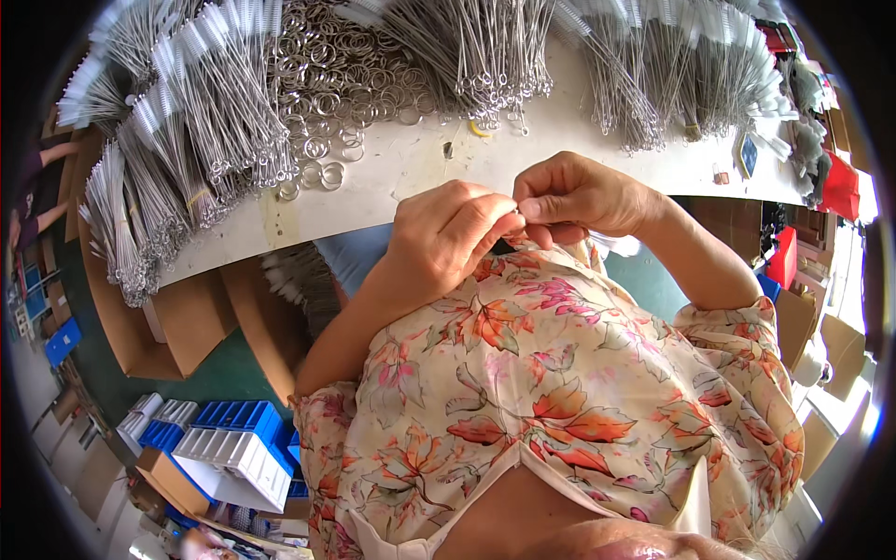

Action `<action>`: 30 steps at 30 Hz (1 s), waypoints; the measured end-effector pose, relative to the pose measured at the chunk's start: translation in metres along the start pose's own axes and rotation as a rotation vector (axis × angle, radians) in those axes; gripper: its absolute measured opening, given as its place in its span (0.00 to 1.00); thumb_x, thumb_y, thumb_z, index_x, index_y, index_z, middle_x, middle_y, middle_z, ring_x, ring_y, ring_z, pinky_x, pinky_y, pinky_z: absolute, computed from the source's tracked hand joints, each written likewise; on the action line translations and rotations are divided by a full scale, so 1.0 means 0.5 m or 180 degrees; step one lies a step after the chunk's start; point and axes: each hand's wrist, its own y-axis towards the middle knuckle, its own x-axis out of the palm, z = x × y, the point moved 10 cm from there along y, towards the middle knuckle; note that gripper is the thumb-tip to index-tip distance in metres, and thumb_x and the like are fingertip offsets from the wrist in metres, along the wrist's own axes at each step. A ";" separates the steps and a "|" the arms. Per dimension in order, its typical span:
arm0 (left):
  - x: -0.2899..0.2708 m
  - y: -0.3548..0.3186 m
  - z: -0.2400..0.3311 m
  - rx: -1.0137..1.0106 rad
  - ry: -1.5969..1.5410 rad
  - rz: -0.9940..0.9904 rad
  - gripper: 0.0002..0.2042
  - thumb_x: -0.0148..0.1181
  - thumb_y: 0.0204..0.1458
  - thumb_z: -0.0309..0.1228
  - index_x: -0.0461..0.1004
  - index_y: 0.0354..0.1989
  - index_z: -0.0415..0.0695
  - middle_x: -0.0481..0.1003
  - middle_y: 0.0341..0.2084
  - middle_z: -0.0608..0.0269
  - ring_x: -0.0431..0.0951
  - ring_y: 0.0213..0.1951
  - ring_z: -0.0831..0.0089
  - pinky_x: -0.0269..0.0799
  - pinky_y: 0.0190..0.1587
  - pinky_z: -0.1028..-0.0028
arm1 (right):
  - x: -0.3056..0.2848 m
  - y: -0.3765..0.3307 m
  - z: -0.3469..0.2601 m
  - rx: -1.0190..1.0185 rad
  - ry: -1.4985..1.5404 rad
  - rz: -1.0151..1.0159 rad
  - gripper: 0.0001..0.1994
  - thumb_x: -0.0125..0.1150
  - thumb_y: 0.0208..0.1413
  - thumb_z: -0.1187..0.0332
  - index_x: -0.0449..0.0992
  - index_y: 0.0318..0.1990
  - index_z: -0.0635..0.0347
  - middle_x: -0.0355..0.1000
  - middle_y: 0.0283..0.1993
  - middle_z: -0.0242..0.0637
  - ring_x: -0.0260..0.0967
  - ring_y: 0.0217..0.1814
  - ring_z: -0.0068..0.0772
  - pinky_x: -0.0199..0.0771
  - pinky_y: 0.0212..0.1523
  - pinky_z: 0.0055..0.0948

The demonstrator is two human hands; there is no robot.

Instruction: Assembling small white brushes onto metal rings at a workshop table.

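My left hand [448,229] and my right hand [588,198] meet in front of my chest, just off the near edge of the white table [373,196]. Fingertips of both are pinched together at one spot. Whatever is between them is small and mostly hidden, so I cannot make it out. On the table beyond lies a heap of shiny split rings [350,70]. Bundles of thin wire-handled brushes [219,98] with looped ends and white bristles are piled on its left. More brush bundles [490,56] lie behind the rings and toward the right [667,75].
A yellow curved scrap [479,129] and a small dark bit [448,149] lie on the tabletop. An open cardboard box [187,322] stands below left, near blue and white plastic bins [238,457]. Red packages [838,182] are at the right. Another person's arm [58,154] shows at far left.
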 end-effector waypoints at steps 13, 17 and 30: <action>-0.051 0.008 -0.209 -0.1208 0.2327 -0.0790 0.05 0.59 0.47 0.29 0.70 0.28 0.42 0.72 0.25 0.58 0.74 0.26 0.65 0.68 0.29 0.67 | -0.088 0.003 -0.053 -0.0858 -0.5119 0.2256 0.04 0.55 0.49 0.69 0.72 0.26 0.57 0.72 0.28 0.37 0.72 0.30 0.40 0.70 0.29 0.35; -0.107 -0.020 -0.231 -0.1934 0.0569 0.0181 0.06 0.55 0.52 0.29 0.69 0.28 0.41 0.68 0.21 0.64 0.67 0.22 0.75 0.62 0.23 0.76 | -0.065 0.009 -0.104 -0.2117 -0.2738 0.2119 0.07 0.59 0.50 0.65 0.76 0.32 0.57 0.72 0.23 0.33 0.70 0.24 0.31 0.68 0.26 0.29; -0.089 -0.052 -0.164 -0.2078 -0.3641 0.1783 0.07 0.49 0.55 0.23 0.66 0.41 0.37 0.73 0.32 0.61 0.74 0.32 0.79 0.72 0.34 0.81 | 0.066 0.012 -0.219 -0.3067 -0.1684 0.1657 0.03 0.62 0.47 0.74 0.77 0.31 0.62 0.71 0.31 0.34 0.70 0.30 0.24 0.70 0.29 0.22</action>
